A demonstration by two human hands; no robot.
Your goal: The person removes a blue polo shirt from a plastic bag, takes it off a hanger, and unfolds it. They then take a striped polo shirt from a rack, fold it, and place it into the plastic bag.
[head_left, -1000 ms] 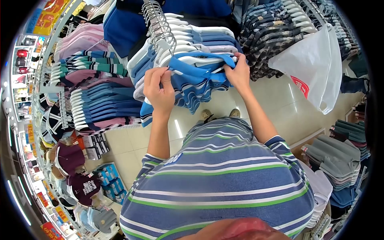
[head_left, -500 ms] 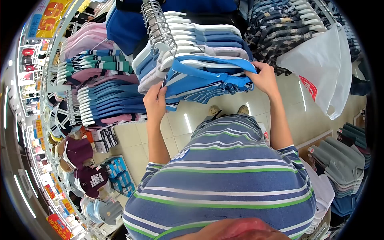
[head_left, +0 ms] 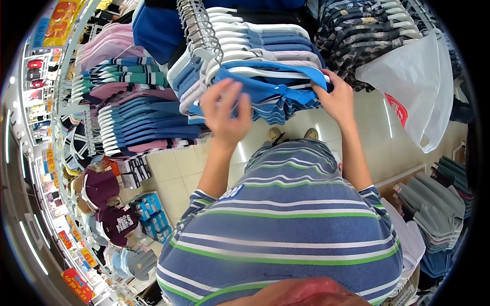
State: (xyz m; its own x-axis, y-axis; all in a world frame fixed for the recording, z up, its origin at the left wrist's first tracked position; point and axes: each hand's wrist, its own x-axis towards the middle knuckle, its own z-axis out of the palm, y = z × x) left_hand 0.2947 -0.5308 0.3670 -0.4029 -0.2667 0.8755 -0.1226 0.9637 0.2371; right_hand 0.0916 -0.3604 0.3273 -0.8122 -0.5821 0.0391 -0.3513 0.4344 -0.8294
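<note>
A blue polo shirt (head_left: 278, 94) with a striped body hangs on a white hanger (head_left: 270, 73) at the front of the rack. My right hand (head_left: 336, 97) pinches its right shoulder beside the collar. In front of the shirt's left side is my left hand (head_left: 227, 109), off the fabric as far as I can see, its fingers apart and slightly blurred. Behind the shirt, several white hangers carry blue and pale shirts (head_left: 286, 48). Their metal hooks (head_left: 196, 30) line up along the rail at the upper left of the shirt.
Pink, green-striped and blue shirts (head_left: 148, 125) hang on the left. Dark patterned shirts (head_left: 352, 35) hang at the upper right, near a white plastic bag (head_left: 413, 86). Folded grey-green clothes (head_left: 434, 204) lie at the lower right. Blue boxes (head_left: 153, 217) stand on the tiled floor (head_left: 173, 173).
My left hand has let go of the shirt's left edge and moved right, with its fingers spread. The shirt's left side has fallen back toward the rack. My right hand keeps its hold.
</note>
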